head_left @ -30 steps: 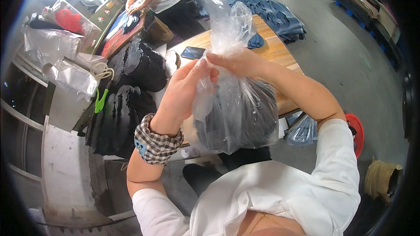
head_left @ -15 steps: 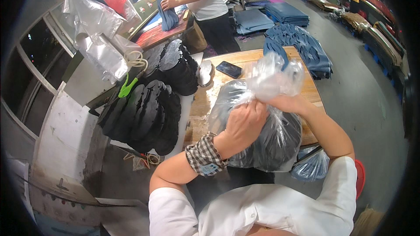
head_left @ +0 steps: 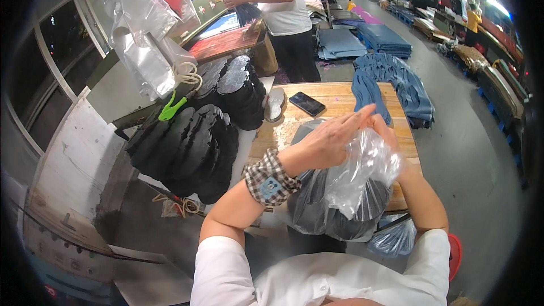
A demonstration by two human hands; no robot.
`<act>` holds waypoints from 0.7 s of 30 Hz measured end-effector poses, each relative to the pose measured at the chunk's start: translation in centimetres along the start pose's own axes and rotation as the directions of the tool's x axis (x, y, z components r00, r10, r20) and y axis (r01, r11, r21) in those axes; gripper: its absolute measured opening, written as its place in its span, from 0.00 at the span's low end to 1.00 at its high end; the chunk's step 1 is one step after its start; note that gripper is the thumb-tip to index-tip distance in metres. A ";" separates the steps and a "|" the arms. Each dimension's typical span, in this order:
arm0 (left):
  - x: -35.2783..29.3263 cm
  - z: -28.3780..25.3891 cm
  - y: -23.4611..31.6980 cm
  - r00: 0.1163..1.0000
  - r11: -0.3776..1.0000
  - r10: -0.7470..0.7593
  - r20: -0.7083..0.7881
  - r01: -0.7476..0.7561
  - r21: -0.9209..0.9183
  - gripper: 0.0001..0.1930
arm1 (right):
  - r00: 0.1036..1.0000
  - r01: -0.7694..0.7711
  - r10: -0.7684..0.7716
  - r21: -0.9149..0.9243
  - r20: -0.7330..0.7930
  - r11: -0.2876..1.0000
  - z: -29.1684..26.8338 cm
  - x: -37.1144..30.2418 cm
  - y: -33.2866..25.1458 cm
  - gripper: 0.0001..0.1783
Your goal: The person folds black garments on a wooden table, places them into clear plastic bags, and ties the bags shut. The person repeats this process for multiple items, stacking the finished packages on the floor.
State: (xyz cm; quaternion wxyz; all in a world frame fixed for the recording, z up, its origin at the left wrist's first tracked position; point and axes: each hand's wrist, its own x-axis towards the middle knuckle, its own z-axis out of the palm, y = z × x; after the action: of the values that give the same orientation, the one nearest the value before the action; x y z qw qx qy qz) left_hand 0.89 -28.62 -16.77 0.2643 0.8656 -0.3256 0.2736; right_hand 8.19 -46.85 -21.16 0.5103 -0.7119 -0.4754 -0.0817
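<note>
A clear plastic bag (head_left: pixel 340 204) filled with dark pieces sits at the near edge of the wooden table (head_left: pixel 277 136). Its gathered top folds over toward me. My left hand (head_left: pixel 323 144), with a checked cuff at the wrist, closes on the neck of the bag, its fingers long and pressed together; the thumb is hidden. My right hand (head_left: pixel 386 135) grips the gathered plastic from the other side, fingers bent and partly behind the film. The fingertips of both hands meet above the bag.
Left of the table stand stacks of black sole-shaped pieces (head_left: pixel 187 147) and green-handled scissors (head_left: pixel 170 107). A phone (head_left: pixel 307 103) and pale pieces (head_left: pixel 275 105) lie on the table. Blue cut pieces (head_left: pixel 368 88) reach its far right corner. A co-worker (head_left: pixel 283 11) stands beyond.
The bag's gathered top has flopped from the far side toward me. My left hand has gone from a fist to stretched fingers and moved up to the right. The view has shifted slightly.
</note>
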 end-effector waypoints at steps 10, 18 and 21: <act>-0.8 3.1 -1.0 0.995 0.895 -0.089 -0.054 0.103 0.433 0.10 | 0.985 -0.168 0.168 0.010 -0.044 0.986 1.0 -0.7 -0.3 0.21; -1.4 1.2 -1.6 0.956 0.807 -0.278 0.090 0.283 -0.519 0.38 | 0.972 0.194 -0.195 -0.021 -0.133 0.981 1.7 -1.0 1.1 0.24; -1.3 0.1 -2.4 0.811 0.107 -0.493 0.315 0.416 -0.903 0.29 | 0.927 0.374 -0.375 -0.170 0.023 0.912 1.1 -0.7 0.5 0.21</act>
State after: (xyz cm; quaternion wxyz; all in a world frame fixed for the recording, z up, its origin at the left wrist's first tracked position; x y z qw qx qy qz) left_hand 1.83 -26.58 -18.39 0.8050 0.5771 -0.1311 -0.0427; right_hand 7.78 -46.39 -22.50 0.4248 -0.6483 -0.5915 -0.2221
